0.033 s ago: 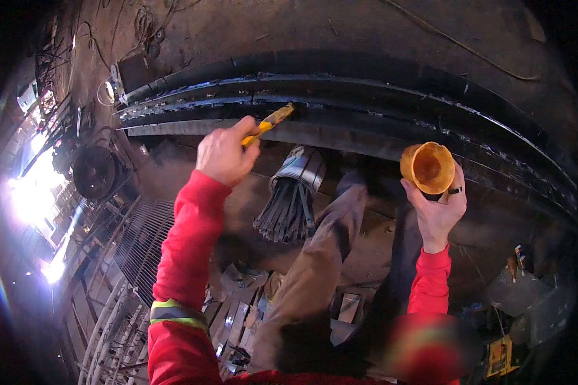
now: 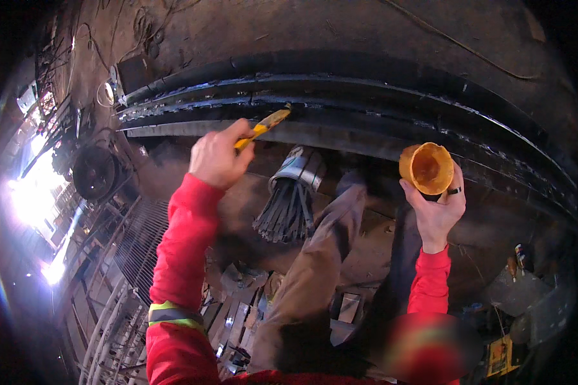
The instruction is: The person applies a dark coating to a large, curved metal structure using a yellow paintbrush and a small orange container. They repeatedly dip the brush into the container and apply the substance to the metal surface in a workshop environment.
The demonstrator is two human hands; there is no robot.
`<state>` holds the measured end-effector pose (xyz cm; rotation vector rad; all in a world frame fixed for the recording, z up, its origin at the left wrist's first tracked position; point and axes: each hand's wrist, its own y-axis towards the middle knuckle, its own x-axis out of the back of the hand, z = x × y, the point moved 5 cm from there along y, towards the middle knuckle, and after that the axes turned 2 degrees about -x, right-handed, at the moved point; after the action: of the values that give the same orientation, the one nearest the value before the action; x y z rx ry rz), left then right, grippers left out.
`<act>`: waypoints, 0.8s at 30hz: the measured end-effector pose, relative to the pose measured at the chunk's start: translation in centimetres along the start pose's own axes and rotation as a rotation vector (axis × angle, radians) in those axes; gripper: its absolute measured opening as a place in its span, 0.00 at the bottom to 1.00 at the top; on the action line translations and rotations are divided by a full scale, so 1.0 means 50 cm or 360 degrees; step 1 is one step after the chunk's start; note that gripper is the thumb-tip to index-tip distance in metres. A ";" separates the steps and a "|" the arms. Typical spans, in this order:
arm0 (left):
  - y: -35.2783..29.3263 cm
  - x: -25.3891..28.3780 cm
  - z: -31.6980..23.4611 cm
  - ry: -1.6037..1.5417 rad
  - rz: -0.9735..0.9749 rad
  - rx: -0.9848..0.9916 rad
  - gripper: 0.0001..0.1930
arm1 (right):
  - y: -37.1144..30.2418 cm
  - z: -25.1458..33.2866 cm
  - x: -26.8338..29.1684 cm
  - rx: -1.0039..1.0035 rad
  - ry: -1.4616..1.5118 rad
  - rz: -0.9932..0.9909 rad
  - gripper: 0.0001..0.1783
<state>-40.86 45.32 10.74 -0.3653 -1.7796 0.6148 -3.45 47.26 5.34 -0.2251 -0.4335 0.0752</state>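
My left hand (image 2: 222,153) is closed round the yellow handle of a paintbrush (image 2: 262,128). The brush slants up to the right, and its tip is at the seam of a long dark metal beam (image 2: 353,120); whether it touches cannot be made out. My right hand (image 2: 440,208) grips an orange-stained cup (image 2: 431,170) with a ragged rim, held near the beam's front edge. The cup's mouth faces me and its inside is coated orange. Pale, rough streaks run along the beam's ridges.
Below the beam, a metal bucket (image 2: 300,168) lies tipped with dark flat strips (image 2: 288,212) spilling from it. My legs (image 2: 315,263) are beside it. A metal grating (image 2: 141,240) and pipes are at left, with glaring light beyond. A cable (image 2: 462,48) crosses the far floor.
My left hand and the paintbrush have shifted slightly to the left. My right hand and the cup have barely moved.
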 end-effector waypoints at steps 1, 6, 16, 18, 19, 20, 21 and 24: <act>-0.007 0.013 0.006 0.0008 0.0018 -0.0038 0.10 | -0.002 -0.002 0.001 -0.0007 0.0022 0.0000 0.31; -0.029 0.006 -0.002 0.0072 0.0017 0.0138 0.10 | -0.003 -0.004 0.005 -0.0063 0.0048 -0.0010 0.31; 0.039 -0.054 -0.004 0.0030 -0.0109 0.0284 0.10 | -0.005 -0.012 0.023 0.0012 -0.0020 0.0029 0.34; 0.040 -0.055 -0.037 -0.0059 -0.0071 0.0231 0.10 | -0.001 -0.015 0.027 0.0094 0.0019 0.0000 0.35; 0.036 -0.054 -0.056 -0.0111 -0.0049 0.0213 0.10 | 0.001 -0.014 0.027 0.0134 0.0046 -0.0015 0.35; 0.031 -0.055 -0.068 -0.0183 -0.0041 0.0129 0.11 | 0.000 -0.012 0.027 0.0134 0.0064 -0.0018 0.35; 0.033 -0.052 -0.082 -0.0319 0.0012 0.0106 0.11 | 0.000 -0.010 0.029 0.0136 0.0078 -0.0021 0.34; 0.045 -0.032 -0.060 -0.0435 -0.0090 0.0064 0.10 | 0.005 -0.005 0.037 0.0059 0.0056 -0.0013 0.34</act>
<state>-37.67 46.94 8.78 -0.2095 -2.0269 0.6848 -1.67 47.69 5.81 -0.1876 -0.3976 0.0712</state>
